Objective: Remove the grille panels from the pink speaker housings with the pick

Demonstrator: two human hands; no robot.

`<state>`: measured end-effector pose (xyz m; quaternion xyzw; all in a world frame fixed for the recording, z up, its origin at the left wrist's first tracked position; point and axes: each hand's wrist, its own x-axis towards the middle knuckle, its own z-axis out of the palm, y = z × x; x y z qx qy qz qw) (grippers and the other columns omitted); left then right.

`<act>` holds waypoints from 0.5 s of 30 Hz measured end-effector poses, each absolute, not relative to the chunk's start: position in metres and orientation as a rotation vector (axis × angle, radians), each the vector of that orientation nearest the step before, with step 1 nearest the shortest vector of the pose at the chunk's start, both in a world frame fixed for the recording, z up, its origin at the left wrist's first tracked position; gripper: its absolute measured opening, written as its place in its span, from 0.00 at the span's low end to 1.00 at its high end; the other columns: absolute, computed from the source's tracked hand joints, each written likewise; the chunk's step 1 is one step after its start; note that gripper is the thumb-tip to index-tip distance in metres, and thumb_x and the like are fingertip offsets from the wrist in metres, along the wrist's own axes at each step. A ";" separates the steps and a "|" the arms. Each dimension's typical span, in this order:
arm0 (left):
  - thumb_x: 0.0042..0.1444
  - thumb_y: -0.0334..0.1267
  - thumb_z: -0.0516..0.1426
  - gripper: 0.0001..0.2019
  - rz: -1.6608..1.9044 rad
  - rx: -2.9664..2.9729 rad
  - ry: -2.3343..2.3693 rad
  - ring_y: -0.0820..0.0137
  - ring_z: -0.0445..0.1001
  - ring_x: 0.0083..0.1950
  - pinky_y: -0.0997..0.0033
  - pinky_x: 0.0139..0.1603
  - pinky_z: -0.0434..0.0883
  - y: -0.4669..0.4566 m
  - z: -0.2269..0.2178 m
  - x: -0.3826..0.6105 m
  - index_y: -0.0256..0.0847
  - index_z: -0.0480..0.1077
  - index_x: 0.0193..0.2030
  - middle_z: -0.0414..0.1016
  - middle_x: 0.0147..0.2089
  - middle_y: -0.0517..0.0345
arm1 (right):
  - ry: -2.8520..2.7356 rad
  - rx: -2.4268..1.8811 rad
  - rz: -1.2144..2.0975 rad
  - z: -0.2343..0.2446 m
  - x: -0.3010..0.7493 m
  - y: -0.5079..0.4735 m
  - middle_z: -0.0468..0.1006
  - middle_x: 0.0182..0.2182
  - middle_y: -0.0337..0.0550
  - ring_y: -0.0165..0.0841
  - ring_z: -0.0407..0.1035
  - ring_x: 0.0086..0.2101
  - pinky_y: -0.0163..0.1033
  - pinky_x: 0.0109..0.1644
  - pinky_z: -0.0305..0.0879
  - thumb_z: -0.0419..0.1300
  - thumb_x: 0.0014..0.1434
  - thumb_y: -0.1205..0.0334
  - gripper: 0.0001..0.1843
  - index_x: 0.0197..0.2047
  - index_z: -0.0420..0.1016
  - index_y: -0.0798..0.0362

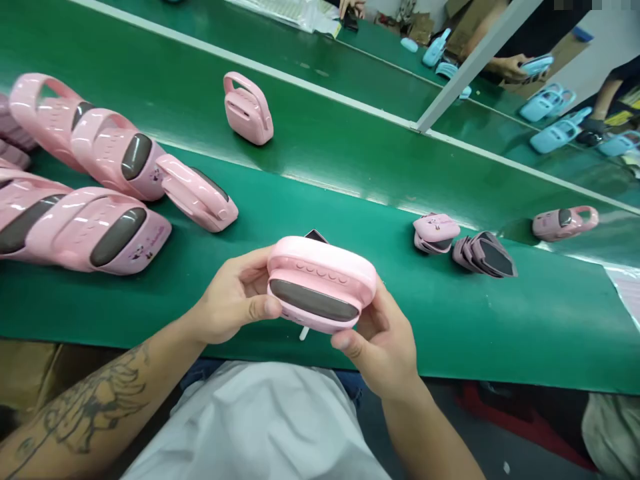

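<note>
Both my hands hold one pink plastic device [320, 283] with a dark oval window and a row of small buttons, just above the near edge of the green table [500, 320]. My left hand [235, 297] grips its left end, thumb on the front. My right hand [383, 343] cups its right end from below, fingers closed round it. A short white stub [303, 333] sticks out under the device. A dark flat piece [316, 235] shows just behind it.
Several pink devices [100, 227] lie heaped at the left. One more pink device [247, 110] stands on the green conveyor belt [350, 147]. A pile of pink and grey parts [463, 243] lies at right. Other people's hands [510, 67] handle blue devices [555, 130] across the belt.
</note>
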<state>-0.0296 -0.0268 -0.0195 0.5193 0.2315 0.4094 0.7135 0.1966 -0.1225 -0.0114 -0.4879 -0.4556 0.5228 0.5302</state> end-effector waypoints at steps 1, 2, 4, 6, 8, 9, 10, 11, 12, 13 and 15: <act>0.58 0.53 0.73 0.29 0.907 1.134 0.513 0.48 0.86 0.52 0.58 0.49 0.83 -0.027 -0.022 -0.031 0.42 0.83 0.63 0.88 0.53 0.40 | -1.075 -1.165 1.263 -0.010 0.196 -0.120 0.71 0.75 0.51 0.54 0.65 0.74 0.65 0.79 0.61 0.79 0.58 0.44 0.50 0.77 0.66 0.43; 0.58 0.53 0.74 0.28 0.910 1.119 0.521 0.47 0.87 0.51 0.57 0.48 0.83 -0.028 -0.024 -0.032 0.42 0.84 0.61 0.88 0.53 0.40 | -1.060 -1.166 1.285 -0.008 0.196 -0.118 0.71 0.75 0.51 0.55 0.64 0.74 0.65 0.79 0.62 0.80 0.57 0.43 0.51 0.77 0.67 0.43; 0.56 0.53 0.75 0.30 0.906 1.106 0.547 0.46 0.87 0.50 0.56 0.47 0.84 -0.028 -0.028 -0.035 0.40 0.84 0.61 0.88 0.53 0.38 | -1.048 -1.159 1.328 -0.004 0.195 -0.113 0.73 0.73 0.51 0.56 0.66 0.73 0.64 0.77 0.64 0.80 0.55 0.41 0.50 0.76 0.69 0.44; 0.55 0.52 0.76 0.30 0.905 1.110 0.573 0.46 0.87 0.51 0.57 0.47 0.84 -0.027 -0.030 -0.038 0.39 0.84 0.61 0.88 0.53 0.38 | -1.057 -1.129 1.378 -0.001 0.195 -0.109 0.76 0.71 0.52 0.56 0.68 0.71 0.63 0.75 0.67 0.80 0.57 0.42 0.47 0.73 0.72 0.45; 0.54 0.51 0.76 0.31 0.912 1.119 0.591 0.46 0.87 0.52 0.58 0.48 0.84 -0.028 -0.030 -0.039 0.39 0.84 0.62 0.87 0.54 0.38 | -1.059 -1.106 1.408 0.000 0.195 -0.107 0.77 0.69 0.52 0.55 0.70 0.70 0.62 0.74 0.68 0.78 0.58 0.42 0.45 0.72 0.73 0.47; 0.54 0.51 0.76 0.31 0.917 1.120 0.600 0.46 0.86 0.53 0.58 0.49 0.84 -0.029 -0.030 -0.038 0.39 0.84 0.62 0.87 0.54 0.38 | -1.055 -1.106 1.410 -0.002 0.195 -0.107 0.77 0.69 0.52 0.55 0.70 0.70 0.61 0.74 0.68 0.78 0.59 0.41 0.44 0.72 0.73 0.47; 0.54 0.52 0.76 0.31 0.926 1.118 0.609 0.47 0.86 0.53 0.58 0.49 0.84 -0.030 -0.030 -0.037 0.39 0.84 0.61 0.87 0.54 0.38 | -1.054 -1.112 1.403 -0.003 0.194 -0.107 0.77 0.69 0.51 0.54 0.69 0.70 0.61 0.74 0.68 0.77 0.59 0.40 0.44 0.72 0.73 0.47; 0.53 0.53 0.76 0.32 0.931 1.116 0.623 0.48 0.86 0.52 0.58 0.50 0.84 -0.031 -0.030 -0.036 0.39 0.84 0.61 0.87 0.54 0.39 | -1.057 -1.121 1.386 -0.006 0.194 -0.107 0.77 0.69 0.51 0.55 0.69 0.70 0.60 0.74 0.67 0.77 0.59 0.39 0.44 0.72 0.74 0.46; 0.52 0.54 0.77 0.32 0.943 1.112 0.639 0.49 0.86 0.52 0.59 0.49 0.83 -0.033 -0.029 -0.035 0.39 0.85 0.60 0.87 0.54 0.39 | -1.065 -1.128 1.366 -0.008 0.194 -0.107 0.77 0.70 0.52 0.55 0.69 0.70 0.60 0.75 0.67 0.77 0.58 0.38 0.43 0.71 0.75 0.46; 0.51 0.55 0.77 0.32 0.956 1.108 0.653 0.49 0.86 0.51 0.60 0.49 0.83 -0.034 -0.029 -0.034 0.39 0.85 0.59 0.88 0.52 0.40 | -1.073 -1.133 1.345 -0.010 0.194 -0.107 0.77 0.69 0.52 0.55 0.69 0.70 0.60 0.75 0.67 0.78 0.58 0.38 0.43 0.70 0.77 0.47; 0.50 0.57 0.77 0.33 0.985 1.106 0.658 0.50 0.86 0.49 0.61 0.47 0.82 -0.033 -0.028 -0.034 0.37 0.85 0.58 0.88 0.50 0.40 | -1.077 -1.133 1.315 -0.013 0.194 -0.103 0.78 0.68 0.54 0.57 0.69 0.70 0.60 0.74 0.67 0.78 0.56 0.36 0.43 0.68 0.79 0.48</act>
